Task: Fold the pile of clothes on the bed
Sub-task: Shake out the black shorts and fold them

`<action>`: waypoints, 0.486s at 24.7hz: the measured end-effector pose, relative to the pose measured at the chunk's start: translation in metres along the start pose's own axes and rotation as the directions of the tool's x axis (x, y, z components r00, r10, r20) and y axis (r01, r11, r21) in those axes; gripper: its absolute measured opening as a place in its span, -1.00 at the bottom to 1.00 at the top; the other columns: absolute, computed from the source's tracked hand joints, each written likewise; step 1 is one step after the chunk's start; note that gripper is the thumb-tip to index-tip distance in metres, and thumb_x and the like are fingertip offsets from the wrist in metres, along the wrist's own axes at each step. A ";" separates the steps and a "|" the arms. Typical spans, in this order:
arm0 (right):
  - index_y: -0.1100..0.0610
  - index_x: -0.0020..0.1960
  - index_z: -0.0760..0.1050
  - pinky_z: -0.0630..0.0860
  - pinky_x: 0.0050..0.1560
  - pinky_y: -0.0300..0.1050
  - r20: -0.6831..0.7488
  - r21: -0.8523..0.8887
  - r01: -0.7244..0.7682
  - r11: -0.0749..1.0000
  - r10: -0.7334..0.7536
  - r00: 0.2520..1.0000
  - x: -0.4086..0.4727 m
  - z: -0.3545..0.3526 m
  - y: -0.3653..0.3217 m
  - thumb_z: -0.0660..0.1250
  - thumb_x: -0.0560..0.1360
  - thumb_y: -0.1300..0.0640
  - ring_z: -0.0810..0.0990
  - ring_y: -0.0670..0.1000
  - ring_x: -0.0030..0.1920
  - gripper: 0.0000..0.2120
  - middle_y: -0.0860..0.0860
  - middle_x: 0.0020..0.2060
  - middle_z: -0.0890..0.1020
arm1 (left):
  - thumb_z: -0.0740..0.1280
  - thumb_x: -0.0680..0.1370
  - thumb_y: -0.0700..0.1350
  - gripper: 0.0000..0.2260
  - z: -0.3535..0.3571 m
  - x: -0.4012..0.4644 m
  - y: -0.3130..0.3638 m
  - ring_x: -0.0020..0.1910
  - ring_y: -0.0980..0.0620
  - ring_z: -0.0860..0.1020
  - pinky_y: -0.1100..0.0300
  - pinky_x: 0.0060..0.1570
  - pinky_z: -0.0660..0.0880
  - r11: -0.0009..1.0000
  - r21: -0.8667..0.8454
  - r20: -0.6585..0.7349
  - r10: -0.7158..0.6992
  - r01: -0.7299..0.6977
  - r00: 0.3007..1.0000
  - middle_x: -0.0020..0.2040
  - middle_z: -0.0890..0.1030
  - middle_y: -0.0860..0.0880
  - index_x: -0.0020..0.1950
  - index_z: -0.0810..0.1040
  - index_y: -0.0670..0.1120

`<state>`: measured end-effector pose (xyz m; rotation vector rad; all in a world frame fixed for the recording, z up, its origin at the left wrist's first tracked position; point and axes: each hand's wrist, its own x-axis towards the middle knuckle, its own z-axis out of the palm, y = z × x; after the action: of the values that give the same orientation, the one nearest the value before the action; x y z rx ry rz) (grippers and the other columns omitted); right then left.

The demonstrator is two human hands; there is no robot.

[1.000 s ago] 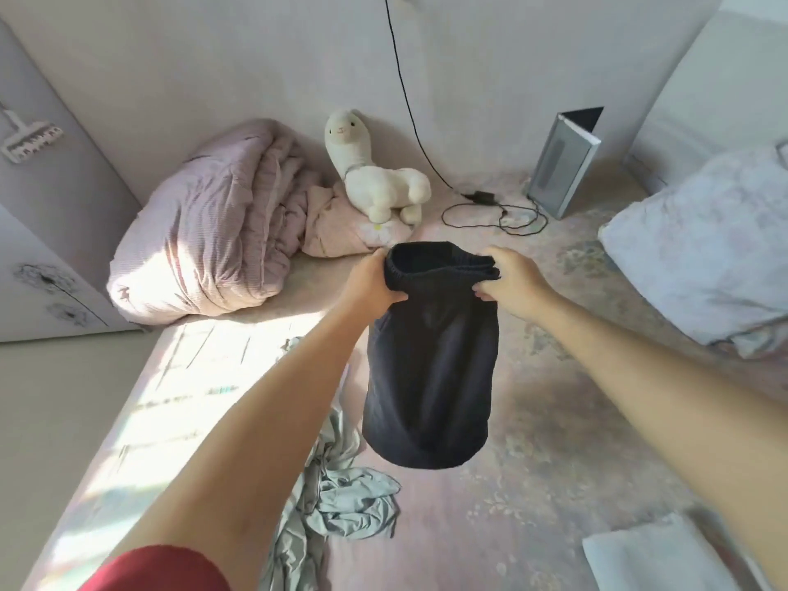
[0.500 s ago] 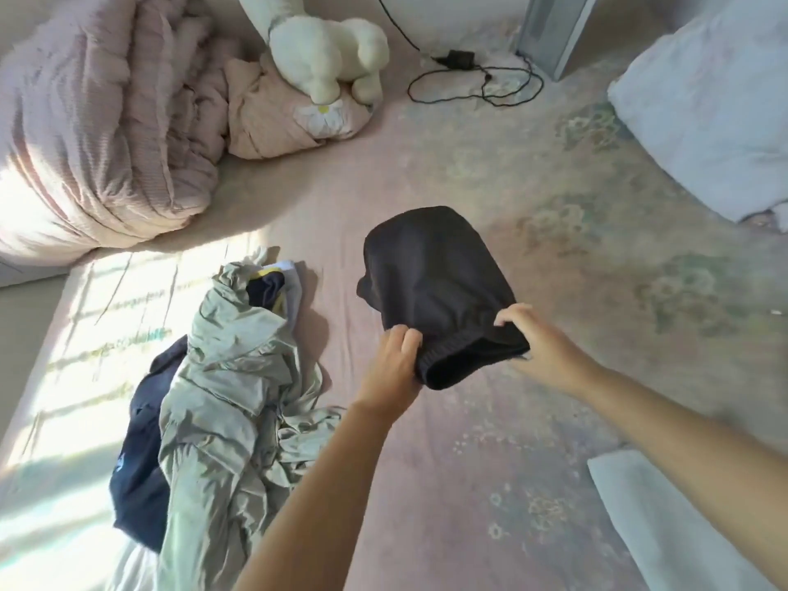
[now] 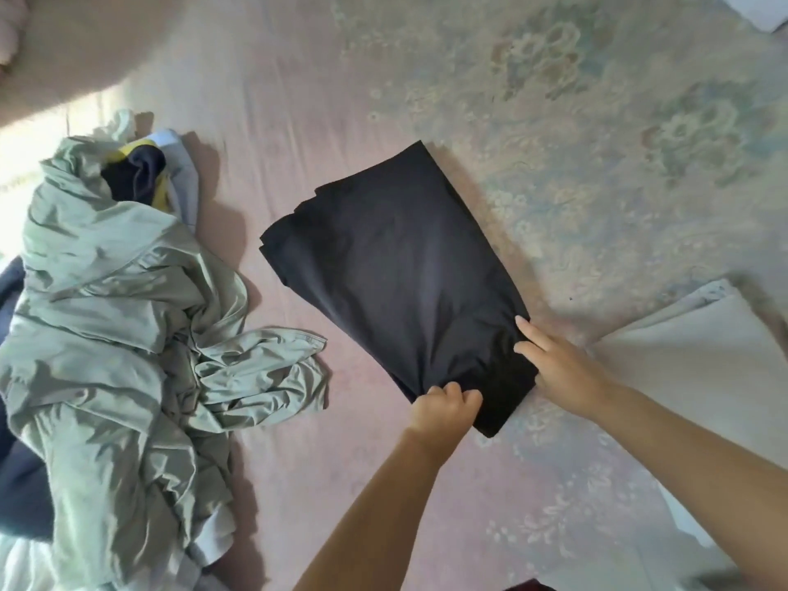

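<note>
Low in the frame, the left hand pinches the near corner of the folded black garment, which lies flat mid-frame on the pink patterned bedsheet. The right hand grips its near right edge, fingers curled. Left of it sprawls the unfolded pile of clothes; a folded pale cloth lies at right.

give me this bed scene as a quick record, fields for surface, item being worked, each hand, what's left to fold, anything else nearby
surface: bed sheet, pink with a faded floral print
item in work: black garment, folded, lying flat on the sheet
left hand: grip closed on the garment's near edge
right hand: fingers on the garment's near right corner
left to fold: crumpled sage-green garment heaped over dark navy clothes
nearby: pale folded cloth beside the right hand
</note>
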<state>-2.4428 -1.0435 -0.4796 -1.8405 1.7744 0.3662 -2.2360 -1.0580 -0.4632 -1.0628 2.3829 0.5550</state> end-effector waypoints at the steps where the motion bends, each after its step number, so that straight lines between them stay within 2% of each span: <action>1: 0.13 0.38 0.34 0.38 0.25 -0.06 -0.053 0.034 -0.040 0.999 0.042 0.998 0.001 0.001 0.001 0.19 0.53 0.33 0.18 0.10 0.46 -0.57 0.02 0.55 -0.05 | 0.59 -0.02 0.14 -0.67 -0.003 -0.002 0.012 -0.58 0.17 0.42 0.31 -0.65 0.28 0.999 0.004 0.014 0.050 -0.050 0.999 -0.51 0.46 0.11 -0.39 0.57 0.11; 2: 0.16 0.36 0.37 0.37 0.26 -0.03 -0.099 0.097 -0.109 0.989 0.119 0.988 0.003 0.002 0.000 0.19 0.55 0.27 0.21 0.12 0.45 -0.62 0.05 0.55 0.00 | 0.58 0.06 0.10 -0.66 -0.003 -0.004 0.021 -0.53 0.11 0.47 0.24 -0.62 0.30 0.993 0.013 0.033 0.118 -0.119 0.992 -0.43 0.49 0.08 -0.26 0.60 0.08; 3: 0.17 0.36 0.36 0.36 0.28 0.02 -0.128 0.206 -0.192 0.960 0.221 0.967 0.005 0.003 -0.002 0.21 0.56 0.23 0.25 0.15 0.43 -0.63 0.08 0.53 0.08 | 0.53 0.24 0.06 -0.67 -0.001 -0.004 0.025 -0.39 0.02 0.53 0.15 -0.53 0.33 0.985 -0.007 0.047 0.175 -0.175 0.983 -0.28 0.53 0.00 -0.06 0.58 0.02; 4: 0.16 0.39 0.32 0.36 0.29 0.06 -0.137 0.328 -0.265 0.907 0.323 0.936 0.008 0.003 -0.005 0.23 0.56 0.20 0.29 0.17 0.40 -0.60 0.12 0.50 0.16 | 0.41 0.43 0.00 -0.67 0.000 0.000 0.025 -0.19 -0.07 0.55 0.08 -0.40 0.35 0.978 -0.075 0.045 0.198 -0.194 0.979 -0.11 0.52 -0.08 0.15 0.49 -0.05; 5: 0.15 0.42 0.24 0.37 0.29 0.11 -0.118 0.422 -0.323 0.847 0.405 0.907 0.012 0.002 -0.004 0.28 0.54 0.18 0.32 0.19 0.37 -0.52 0.14 0.46 0.22 | 0.30 0.53 -0.02 -0.64 0.003 0.005 0.014 -0.03 -0.13 0.52 0.04 -0.27 0.38 0.977 -0.094 0.012 0.195 -0.193 0.981 0.04 0.49 -0.12 0.28 0.38 -0.08; 6: 0.14 0.44 0.17 0.37 0.29 0.15 -0.067 0.473 -0.374 0.798 0.456 0.887 0.018 0.001 -0.001 0.33 0.51 0.16 0.35 0.21 0.34 -0.43 0.15 0.42 0.24 | 0.29 0.53 0.02 -0.58 0.004 0.008 -0.006 0.07 -0.14 0.50 0.01 -0.13 0.42 0.974 -0.057 -0.083 0.212 -0.217 0.974 0.14 0.48 -0.12 0.34 0.35 -0.08; 7: 0.15 0.45 0.15 0.38 0.29 0.18 0.013 0.491 -0.424 0.761 0.480 0.877 0.024 -0.002 0.004 0.37 0.49 0.13 0.37 0.22 0.32 -0.37 0.16 0.38 0.27 | 0.36 0.46 0.10 -0.49 0.003 0.009 -0.032 0.11 -0.13 0.51 0.02 -0.02 0.47 0.965 0.008 -0.187 0.259 -0.262 0.948 0.18 0.51 -0.10 0.35 0.40 -0.06; 8: 0.16 0.42 0.21 0.39 0.27 0.18 0.098 0.505 -0.454 0.734 0.474 0.875 0.030 -0.006 0.009 0.41 0.46 0.11 0.41 0.21 0.29 -0.38 0.16 0.32 0.35 | 0.43 0.35 0.18 -0.38 0.000 0.007 -0.063 0.16 -0.12 0.53 0.00 0.07 0.50 0.948 0.135 -0.247 0.313 -0.287 0.917 0.22 0.55 -0.08 0.34 0.46 -0.03; 10: 0.17 0.23 0.44 0.45 0.19 0.13 0.206 0.569 -0.467 0.677 0.432 0.878 0.040 -0.013 0.019 0.47 0.42 0.13 0.52 0.18 0.15 -0.57 0.13 0.13 0.55 | 0.45 0.24 0.28 -0.24 -0.006 0.004 -0.127 0.29 -0.15 0.48 -0.18 0.18 0.45 0.898 0.362 -0.223 0.344 -0.250 0.912 0.34 0.50 -0.08 0.39 0.44 0.04; 12: 0.18 0.11 0.55 0.47 0.16 0.08 0.298 0.569 -0.482 0.666 0.380 0.876 0.043 -0.022 0.021 0.48 0.41 0.17 0.56 0.14 0.06 -0.70 0.10 0.05 0.62 | 0.41 0.25 0.33 -0.17 -0.016 0.006 -0.174 0.39 -0.19 0.37 -0.32 0.25 0.34 0.860 0.478 -0.164 0.288 -0.180 0.943 0.44 0.38 -0.09 0.46 0.34 0.07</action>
<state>-2.4630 -1.0904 -0.4898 -0.8818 1.9053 0.0534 -2.1102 -1.1775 -0.4828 -0.6545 2.6782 -0.0738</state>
